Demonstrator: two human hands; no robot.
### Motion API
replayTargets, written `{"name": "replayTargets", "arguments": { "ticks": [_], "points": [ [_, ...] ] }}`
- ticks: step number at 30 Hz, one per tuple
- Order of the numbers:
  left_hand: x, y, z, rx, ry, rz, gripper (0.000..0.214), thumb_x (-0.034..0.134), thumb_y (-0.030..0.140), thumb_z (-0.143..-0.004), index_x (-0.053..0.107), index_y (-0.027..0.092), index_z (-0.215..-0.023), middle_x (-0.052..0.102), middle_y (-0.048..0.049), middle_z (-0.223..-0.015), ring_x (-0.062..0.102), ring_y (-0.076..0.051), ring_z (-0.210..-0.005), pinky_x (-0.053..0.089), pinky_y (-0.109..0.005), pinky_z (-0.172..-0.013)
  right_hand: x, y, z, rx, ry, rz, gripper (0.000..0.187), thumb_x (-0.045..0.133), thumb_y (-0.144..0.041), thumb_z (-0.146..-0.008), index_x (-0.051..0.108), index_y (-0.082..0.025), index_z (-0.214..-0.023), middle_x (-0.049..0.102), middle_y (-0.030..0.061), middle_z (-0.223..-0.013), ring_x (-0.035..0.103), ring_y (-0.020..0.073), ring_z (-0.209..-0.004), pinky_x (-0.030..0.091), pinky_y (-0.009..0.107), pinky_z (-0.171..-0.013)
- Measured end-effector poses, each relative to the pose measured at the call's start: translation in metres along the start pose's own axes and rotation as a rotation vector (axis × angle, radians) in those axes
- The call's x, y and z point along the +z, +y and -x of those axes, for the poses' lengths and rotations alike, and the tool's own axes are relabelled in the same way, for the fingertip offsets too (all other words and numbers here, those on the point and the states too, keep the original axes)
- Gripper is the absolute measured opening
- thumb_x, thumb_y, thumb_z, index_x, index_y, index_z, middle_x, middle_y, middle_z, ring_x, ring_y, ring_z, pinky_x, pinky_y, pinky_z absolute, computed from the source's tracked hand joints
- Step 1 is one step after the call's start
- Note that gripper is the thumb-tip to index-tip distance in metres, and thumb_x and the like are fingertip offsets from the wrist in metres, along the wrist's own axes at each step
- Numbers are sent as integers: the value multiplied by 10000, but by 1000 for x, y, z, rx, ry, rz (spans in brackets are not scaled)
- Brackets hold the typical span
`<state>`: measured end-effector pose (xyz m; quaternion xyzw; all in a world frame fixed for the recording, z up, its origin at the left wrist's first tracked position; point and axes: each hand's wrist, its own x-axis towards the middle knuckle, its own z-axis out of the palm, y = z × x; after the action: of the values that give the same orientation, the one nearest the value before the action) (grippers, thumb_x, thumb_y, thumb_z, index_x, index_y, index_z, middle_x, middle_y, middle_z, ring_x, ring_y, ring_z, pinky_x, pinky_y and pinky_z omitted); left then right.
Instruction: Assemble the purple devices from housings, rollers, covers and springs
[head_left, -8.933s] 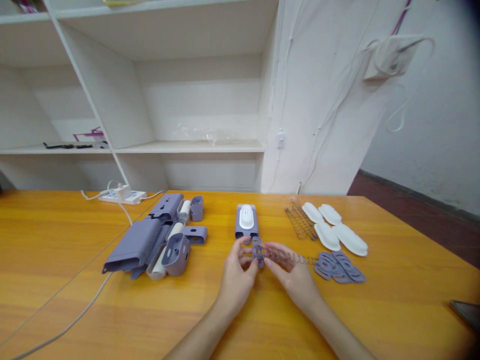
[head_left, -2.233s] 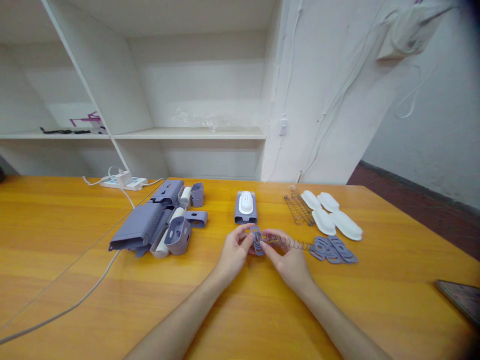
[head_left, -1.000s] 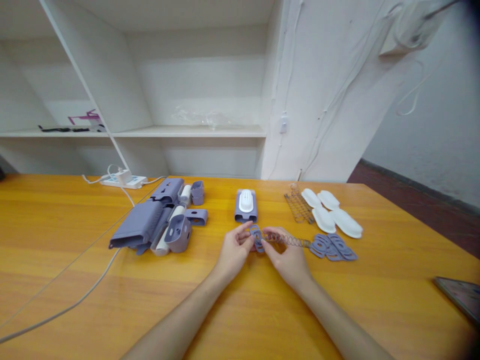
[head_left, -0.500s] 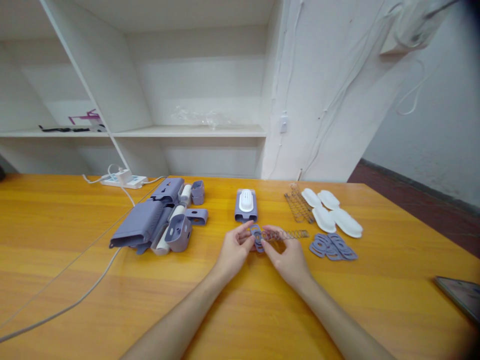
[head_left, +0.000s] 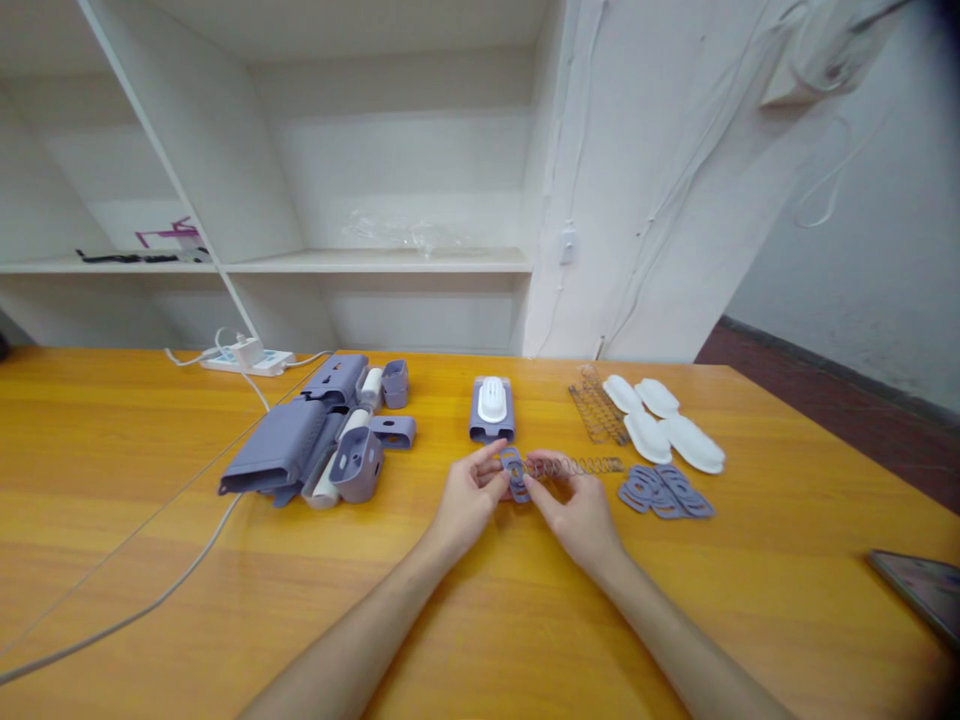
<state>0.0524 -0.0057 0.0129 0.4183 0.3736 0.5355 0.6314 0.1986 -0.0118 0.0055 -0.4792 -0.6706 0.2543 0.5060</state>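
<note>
My left hand [head_left: 470,495] pinches a flat purple-grey plastic plate [head_left: 514,474] with oval cut-outs, held on edge just above the table. A long metal coil spring [head_left: 592,466] lies in the grip of my right hand [head_left: 577,510], its left end against the plate's middle. Its free end points right. Whether the spring is hooked into the plate I cannot tell, since my fingertips cover the joint. Beyond my hands stands a purple-grey housing [head_left: 478,425] with a white ribbed oval piece [head_left: 492,400] on top. To the right lie several more flat plates [head_left: 666,492].
Several loose springs [head_left: 598,407] and white oval covers [head_left: 694,444] lie at the back right. Purple-grey housings [head_left: 274,440], white tubes and a cup-shaped part [head_left: 357,465] are piled left. A power strip [head_left: 251,362] trails cables across the left. A dark flat device [head_left: 919,592] lies right.
The spring's free end has shifted slightly to the right. Both hands stay almost in place, still holding the plate and the spring together.
</note>
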Motion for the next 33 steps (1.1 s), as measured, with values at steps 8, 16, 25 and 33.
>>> {"name": "replayTargets", "arguments": {
  "ticks": [8, 16, 25, 33],
  "points": [
    [0, 1, 2, 5, -6, -13, 719, 771, 327, -620, 496, 52, -1225, 669, -176, -1024, 657, -227, -831, 534, -356, -745, 0, 1, 0, 0, 1, -8, 197, 605, -257, -774, 601, -173, -953, 676, 77, -917, 632, 212, -864, 494, 358, -814],
    [-1, -1, 0, 6, -6, -28, 705, 753, 297, -640, 472, 55, -1240, 669, -174, -1026, 662, -221, -830, 534, -348, -748, 1, 3, 1, -26, 5, -15, 188, 608, -244, -774, 605, -186, -953, 681, 67, -916, 634, 208, -868, 493, 354, -821],
    [-1, -3, -2, 5, 49, -59, 673, 752, 287, -626, 503, 41, -1201, 684, -170, -964, 664, -214, -770, 542, -329, -677, 3, 4, 1, -39, 14, -3, 213, 623, -242, -759, 618, -181, -962, 689, 73, -938, 636, 216, -894, 488, 373, -847],
    [-1, -4, -3, -22, 99, -87, 608, 703, 187, -638, 504, 23, -1189, 696, -141, -877, 644, -166, -654, 530, -277, -585, 2, 1, -1, -29, -32, 57, 256, 663, -237, -713, 630, -179, -960, 685, 71, -969, 626, 220, -924, 466, 375, -878]
  ]
}}
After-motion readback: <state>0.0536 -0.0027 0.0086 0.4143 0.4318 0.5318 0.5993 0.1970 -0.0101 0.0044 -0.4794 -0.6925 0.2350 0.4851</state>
